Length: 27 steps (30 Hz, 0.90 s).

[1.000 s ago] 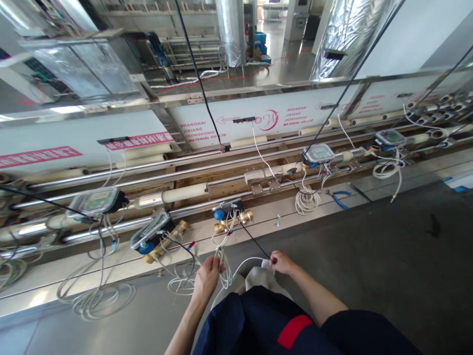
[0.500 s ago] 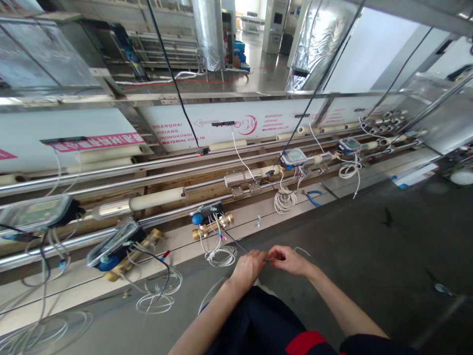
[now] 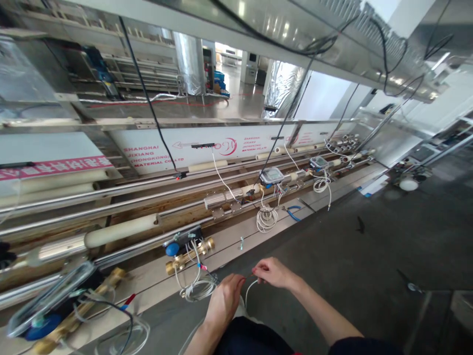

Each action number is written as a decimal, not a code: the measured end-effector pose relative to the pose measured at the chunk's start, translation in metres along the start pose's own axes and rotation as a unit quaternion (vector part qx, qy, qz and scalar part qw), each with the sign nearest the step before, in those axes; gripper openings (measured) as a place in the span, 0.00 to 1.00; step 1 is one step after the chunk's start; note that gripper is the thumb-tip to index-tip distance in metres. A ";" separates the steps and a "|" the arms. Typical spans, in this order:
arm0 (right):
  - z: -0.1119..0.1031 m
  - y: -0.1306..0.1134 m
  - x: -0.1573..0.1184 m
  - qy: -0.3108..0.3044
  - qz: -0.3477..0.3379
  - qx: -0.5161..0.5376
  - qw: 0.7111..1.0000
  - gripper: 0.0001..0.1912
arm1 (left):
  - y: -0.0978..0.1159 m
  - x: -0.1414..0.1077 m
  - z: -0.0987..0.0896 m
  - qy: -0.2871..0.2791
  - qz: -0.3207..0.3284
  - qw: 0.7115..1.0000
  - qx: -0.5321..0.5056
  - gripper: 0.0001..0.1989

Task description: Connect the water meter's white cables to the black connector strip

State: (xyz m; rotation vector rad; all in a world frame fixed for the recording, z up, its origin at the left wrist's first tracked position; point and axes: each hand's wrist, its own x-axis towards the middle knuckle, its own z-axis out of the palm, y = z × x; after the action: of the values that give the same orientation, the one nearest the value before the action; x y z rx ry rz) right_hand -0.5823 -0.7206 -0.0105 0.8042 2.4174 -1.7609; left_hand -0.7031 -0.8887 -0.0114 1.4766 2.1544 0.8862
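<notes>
Low in the view, my left hand is closed, its fingertips pinching thin wire ends. Close by on the right, my right hand pinches the wire too, with a small gap between the hands. A white cable curves down just under my right fingers. Left of my hands lies a brass valve body with a blue knob and a coil of white cable. A second meter with brass fittings is tilted at the lower left.
Blue-handled pliers rest on the bench ledge beside a coiled cable. Farther back, a meter sits on the metal rails. Black cables hang from above, and a metal duct crosses overhead.
The view has tilted up and turned right, so the bench sits farther left. My hands have drawn slightly apart, and a thin wire now shows between them.
</notes>
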 end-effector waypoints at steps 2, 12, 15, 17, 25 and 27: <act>0.003 -0.002 0.005 0.006 0.006 -0.013 1.000 0.15 | -0.003 0.000 -0.002 0.018 0.011 1.000 -0.007 0.18; 0.015 -0.001 0.023 0.086 0.056 0.041 0.994 0.14 | -0.009 0.004 -0.002 0.109 0.078 0.991 -0.030 0.23; 0.016 -0.008 0.023 0.136 0.055 0.020 0.989 0.12 | -0.009 0.003 0.001 0.110 0.063 0.991 -0.036 0.23; 0.019 -0.013 0.022 0.165 0.056 0.000 0.985 0.10 | -0.011 0.003 0.002 0.093 0.045 0.994 -0.041 0.22; 0.035 -0.034 0.025 0.255 0.061 -0.124 0.957 0.07 | -0.016 0.003 -0.003 0.068 -0.056 0.994 -0.061 0.17; 0.031 -0.037 0.026 0.278 0.066 -0.154 0.946 0.06 | -0.016 0.001 -0.009 0.073 -0.087 0.992 -0.056 0.16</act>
State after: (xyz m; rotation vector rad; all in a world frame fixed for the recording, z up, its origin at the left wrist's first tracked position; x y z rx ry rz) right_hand -0.6290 -0.7468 0.0023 1.5372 2.7731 -1.1702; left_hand -0.7204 -0.8940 -0.0157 1.1825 2.2546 1.0610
